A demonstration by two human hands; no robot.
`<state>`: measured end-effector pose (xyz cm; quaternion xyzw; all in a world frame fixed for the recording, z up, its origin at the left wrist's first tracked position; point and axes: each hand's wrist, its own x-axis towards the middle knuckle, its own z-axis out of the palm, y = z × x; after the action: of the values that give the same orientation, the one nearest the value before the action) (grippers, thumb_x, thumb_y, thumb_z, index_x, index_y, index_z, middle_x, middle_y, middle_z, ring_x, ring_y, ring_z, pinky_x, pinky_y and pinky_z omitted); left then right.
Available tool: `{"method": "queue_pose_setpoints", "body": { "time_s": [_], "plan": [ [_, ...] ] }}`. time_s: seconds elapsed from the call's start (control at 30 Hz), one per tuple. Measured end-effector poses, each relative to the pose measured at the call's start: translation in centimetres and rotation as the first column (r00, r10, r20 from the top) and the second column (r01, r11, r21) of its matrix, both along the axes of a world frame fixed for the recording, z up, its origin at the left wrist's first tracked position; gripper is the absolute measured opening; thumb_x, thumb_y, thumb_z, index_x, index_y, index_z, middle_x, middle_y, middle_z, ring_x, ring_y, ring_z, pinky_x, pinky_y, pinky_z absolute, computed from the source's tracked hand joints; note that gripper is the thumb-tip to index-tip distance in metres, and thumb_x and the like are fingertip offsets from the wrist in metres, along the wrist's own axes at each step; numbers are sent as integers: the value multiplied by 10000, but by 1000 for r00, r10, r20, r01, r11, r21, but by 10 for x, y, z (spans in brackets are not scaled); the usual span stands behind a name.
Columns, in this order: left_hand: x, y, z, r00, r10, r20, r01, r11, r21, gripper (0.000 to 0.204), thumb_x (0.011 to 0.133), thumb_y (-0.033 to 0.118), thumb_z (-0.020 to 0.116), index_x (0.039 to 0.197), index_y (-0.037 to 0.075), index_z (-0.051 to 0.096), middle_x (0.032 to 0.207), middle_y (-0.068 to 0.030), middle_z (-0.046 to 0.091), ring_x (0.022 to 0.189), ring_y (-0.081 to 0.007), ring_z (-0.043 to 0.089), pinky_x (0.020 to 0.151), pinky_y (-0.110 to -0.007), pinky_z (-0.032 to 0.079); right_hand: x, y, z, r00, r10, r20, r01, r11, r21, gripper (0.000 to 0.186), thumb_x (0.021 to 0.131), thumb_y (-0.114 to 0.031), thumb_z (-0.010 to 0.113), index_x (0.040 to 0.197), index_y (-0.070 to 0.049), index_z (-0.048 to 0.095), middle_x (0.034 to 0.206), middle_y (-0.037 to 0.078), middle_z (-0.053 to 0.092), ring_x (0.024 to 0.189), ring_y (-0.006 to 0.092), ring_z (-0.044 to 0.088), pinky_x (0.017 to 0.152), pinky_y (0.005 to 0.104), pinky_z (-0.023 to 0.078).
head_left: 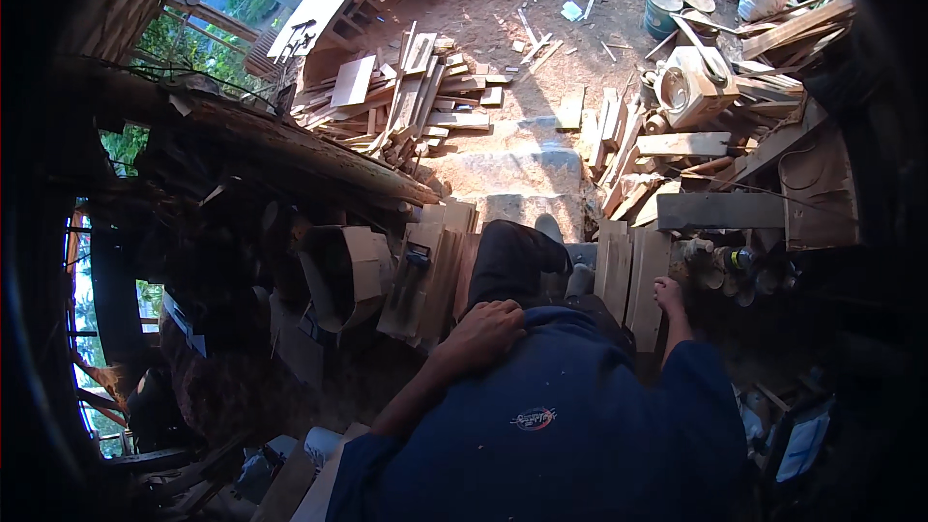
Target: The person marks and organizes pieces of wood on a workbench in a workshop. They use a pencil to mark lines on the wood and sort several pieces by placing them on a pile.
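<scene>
My left hand (488,327) lies flat on my upper left thigh, at the hem of my dark blue shirt (580,406), and holds nothing. Out to the right, my right hand (667,294) hangs with its fingers curled in, and no object shows in it. Close beside that hand stand pale wooden boards (648,275). To the left of my legs is a stack of boards (435,271) with a small dark tool (417,256) on top, its kind unclear. My knee in dark trousers (512,256) is bent forward.
An open cardboard box (367,266) sits left of the board stack. Dusty steps (532,174) lie ahead, flanked by a left scrap wood heap (416,97) and right-hand offcuts (619,145). Several jars or cans (739,271) stand at right. A log beam (319,150) runs along the left.
</scene>
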<state>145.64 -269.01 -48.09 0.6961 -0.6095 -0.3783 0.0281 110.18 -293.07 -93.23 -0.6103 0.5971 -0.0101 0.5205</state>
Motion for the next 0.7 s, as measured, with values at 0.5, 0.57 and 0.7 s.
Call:
{"method": "queue_pose_setpoints", "body": {
  "time_s": [0.5, 0.57, 0.7],
  "plan": [
    [63, -112, -72, 999, 6, -53, -17, 979, -202, 220, 971, 233, 569, 1044, 48, 663, 1162, -120, 630, 1174, -297, 586, 1039, -441, 419, 32, -11, -28, 988, 154, -11, -149, 967, 208, 390, 947, -246, 602, 1228, 22, 641, 1136, 150, 709, 1079, 290, 676, 908, 430, 532],
    [82, -122, -80, 996, 53, -70, -66, 978, -200, 230, 975, 236, 559, 1030, 41, 667, 1145, -122, 636, 1163, -296, 589, 1030, -434, 426, 44, -40, -42, 990, 117, -75, -110, 989, 96, 393, 950, -243, 596, 1237, 23, 633, 1149, 153, 703, 1083, 294, 673, 911, 436, 530],
    [129, -129, -96, 978, 160, -136, -180, 971, -155, 272, 983, 248, 524, 1008, 25, 677, 1120, -145, 641, 1133, -315, 597, 1006, -427, 442, 85, -93, -62, 993, 34, -116, -32, 999, 23, 399, 956, -235, 586, 1256, 25, 617, 1177, 157, 691, 1091, 302, 669, 916, 448, 527]
  ]
}}
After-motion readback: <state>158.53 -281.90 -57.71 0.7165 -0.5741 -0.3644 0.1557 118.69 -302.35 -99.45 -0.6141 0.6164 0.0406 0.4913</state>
